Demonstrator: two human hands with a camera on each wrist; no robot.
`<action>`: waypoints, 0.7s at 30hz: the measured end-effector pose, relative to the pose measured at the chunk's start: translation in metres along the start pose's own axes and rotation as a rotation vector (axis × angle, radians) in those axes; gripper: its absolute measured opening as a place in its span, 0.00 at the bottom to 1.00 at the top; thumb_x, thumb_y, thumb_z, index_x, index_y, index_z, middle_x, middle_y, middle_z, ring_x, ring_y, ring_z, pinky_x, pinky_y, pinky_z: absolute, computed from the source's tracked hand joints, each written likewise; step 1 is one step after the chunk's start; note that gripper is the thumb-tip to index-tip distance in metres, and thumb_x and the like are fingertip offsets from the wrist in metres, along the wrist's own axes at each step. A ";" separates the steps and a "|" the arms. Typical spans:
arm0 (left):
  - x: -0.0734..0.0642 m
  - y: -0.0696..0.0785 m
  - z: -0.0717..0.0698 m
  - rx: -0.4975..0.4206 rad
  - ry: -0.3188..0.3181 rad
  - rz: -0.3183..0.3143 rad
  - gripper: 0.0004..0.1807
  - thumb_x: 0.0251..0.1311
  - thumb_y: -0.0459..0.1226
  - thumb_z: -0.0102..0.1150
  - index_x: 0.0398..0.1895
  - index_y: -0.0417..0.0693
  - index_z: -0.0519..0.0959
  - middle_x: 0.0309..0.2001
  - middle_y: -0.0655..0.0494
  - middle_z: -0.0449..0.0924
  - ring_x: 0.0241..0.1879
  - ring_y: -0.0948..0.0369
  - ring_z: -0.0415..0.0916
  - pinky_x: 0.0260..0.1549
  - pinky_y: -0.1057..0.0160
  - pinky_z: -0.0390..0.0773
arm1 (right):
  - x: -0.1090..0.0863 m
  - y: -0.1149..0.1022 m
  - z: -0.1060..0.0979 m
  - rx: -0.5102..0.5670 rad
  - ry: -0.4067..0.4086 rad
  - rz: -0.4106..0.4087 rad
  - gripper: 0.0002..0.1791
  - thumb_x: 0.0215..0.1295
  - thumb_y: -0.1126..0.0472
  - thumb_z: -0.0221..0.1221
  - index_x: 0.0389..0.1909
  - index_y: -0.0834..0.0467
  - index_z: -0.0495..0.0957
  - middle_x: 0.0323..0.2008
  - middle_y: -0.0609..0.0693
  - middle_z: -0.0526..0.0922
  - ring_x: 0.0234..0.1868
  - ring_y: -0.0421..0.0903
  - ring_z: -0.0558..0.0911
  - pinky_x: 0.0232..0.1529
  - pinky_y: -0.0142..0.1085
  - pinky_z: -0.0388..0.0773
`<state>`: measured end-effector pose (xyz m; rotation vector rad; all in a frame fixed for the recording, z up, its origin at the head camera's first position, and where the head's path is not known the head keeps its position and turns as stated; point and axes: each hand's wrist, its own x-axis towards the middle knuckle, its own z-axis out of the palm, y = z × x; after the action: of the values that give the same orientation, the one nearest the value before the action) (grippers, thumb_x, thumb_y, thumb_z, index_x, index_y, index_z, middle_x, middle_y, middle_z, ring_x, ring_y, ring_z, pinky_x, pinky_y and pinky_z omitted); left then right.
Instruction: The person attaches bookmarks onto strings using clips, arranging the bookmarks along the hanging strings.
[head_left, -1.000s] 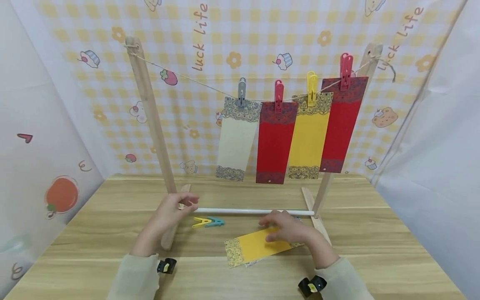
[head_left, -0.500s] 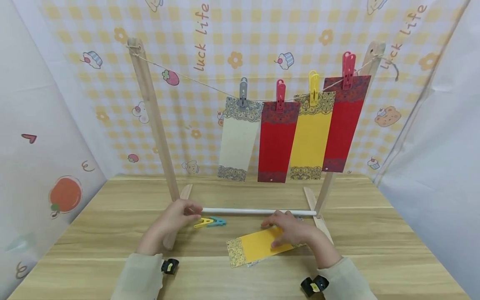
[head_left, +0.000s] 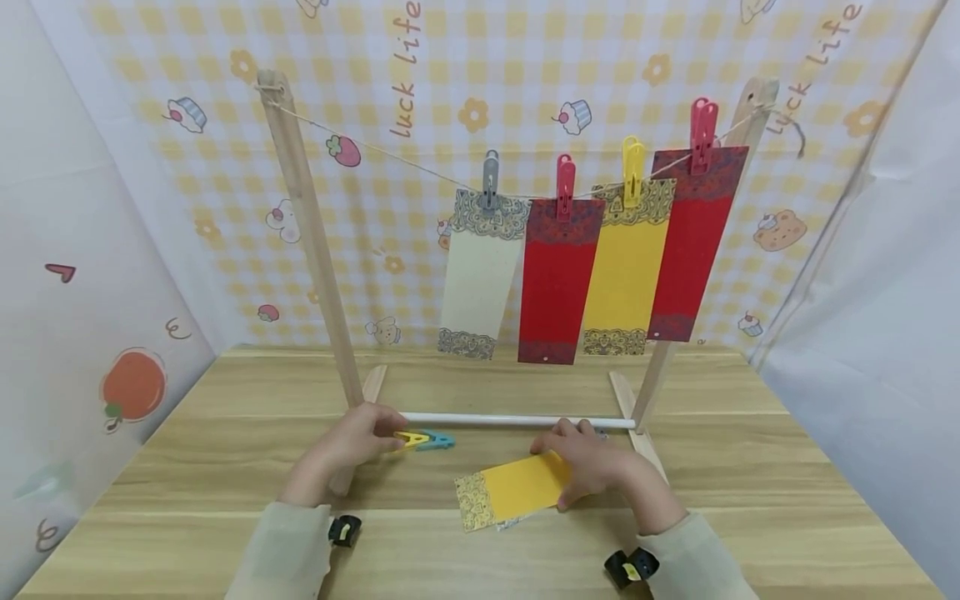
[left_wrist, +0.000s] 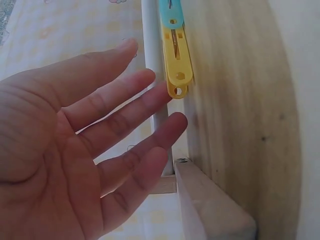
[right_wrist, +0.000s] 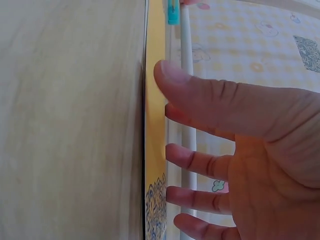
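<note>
On the table lies a yellow card [head_left: 522, 487] with patterned ends, over another card [head_left: 517, 521] whose pale patterned edge peeks out. My right hand [head_left: 588, 462] spans it from above, thumb at the near long edge and fingertips at the far one. In the right wrist view its fingers are spread along the yellow card [right_wrist: 155, 125]. Loosely bent, the fingers of my left hand [head_left: 365, 437] reach the tip of a yellow clothespin [head_left: 410, 440], holding nothing. A teal clothespin [head_left: 437, 440] lies against the yellow one. The left wrist view shows the yellow clothespin [left_wrist: 178, 62] just past my fingertips.
Between two wooden posts [head_left: 318, 242] runs a string [head_left: 382, 157]. From it hang a cream card [head_left: 480, 279], two red cards [head_left: 557, 292] and a yellow one, each under a clothespin. A white rod [head_left: 510, 420] joins the posts low down, just behind my hands.
My left hand has moved right and down to the yellow clothespin. My right hand has shifted slightly right and lowered over the yellow card, thumb now at its near edge.
</note>
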<state>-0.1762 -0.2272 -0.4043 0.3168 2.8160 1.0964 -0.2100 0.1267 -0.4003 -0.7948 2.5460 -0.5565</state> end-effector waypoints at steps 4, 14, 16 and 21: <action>0.000 0.000 0.000 0.011 -0.018 0.000 0.16 0.57 0.31 0.68 0.48 0.31 0.82 0.47 0.40 0.85 0.45 0.50 0.82 0.48 0.50 0.83 | 0.001 0.000 0.001 -0.020 -0.006 0.011 0.38 0.41 0.65 0.79 0.56 0.46 0.74 0.55 0.49 0.69 0.54 0.52 0.64 0.53 0.55 0.74; -0.001 0.004 0.000 0.043 0.028 -0.093 0.15 0.50 0.30 0.73 0.42 0.33 0.84 0.35 0.49 0.83 0.34 0.59 0.75 0.35 0.61 0.78 | 0.001 -0.001 0.001 -0.055 -0.015 0.023 0.37 0.40 0.64 0.79 0.53 0.45 0.72 0.55 0.47 0.71 0.53 0.53 0.64 0.55 0.61 0.70; -0.001 0.005 0.000 0.039 0.032 -0.121 0.15 0.48 0.29 0.74 0.41 0.33 0.85 0.33 0.50 0.81 0.32 0.59 0.73 0.34 0.62 0.76 | 0.001 -0.001 0.001 -0.062 -0.020 0.015 0.38 0.40 0.63 0.80 0.53 0.45 0.72 0.55 0.48 0.71 0.53 0.53 0.64 0.55 0.61 0.70; 0.001 0.006 0.003 0.057 0.057 -0.179 0.17 0.46 0.28 0.75 0.41 0.33 0.84 0.33 0.50 0.81 0.33 0.59 0.74 0.35 0.60 0.78 | 0.001 -0.001 0.003 -0.079 -0.025 0.028 0.39 0.39 0.60 0.80 0.53 0.45 0.71 0.54 0.48 0.71 0.53 0.52 0.64 0.51 0.55 0.72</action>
<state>-0.1755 -0.2209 -0.4022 0.0369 2.8613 1.0046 -0.2094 0.1245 -0.4024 -0.7866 2.5661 -0.4369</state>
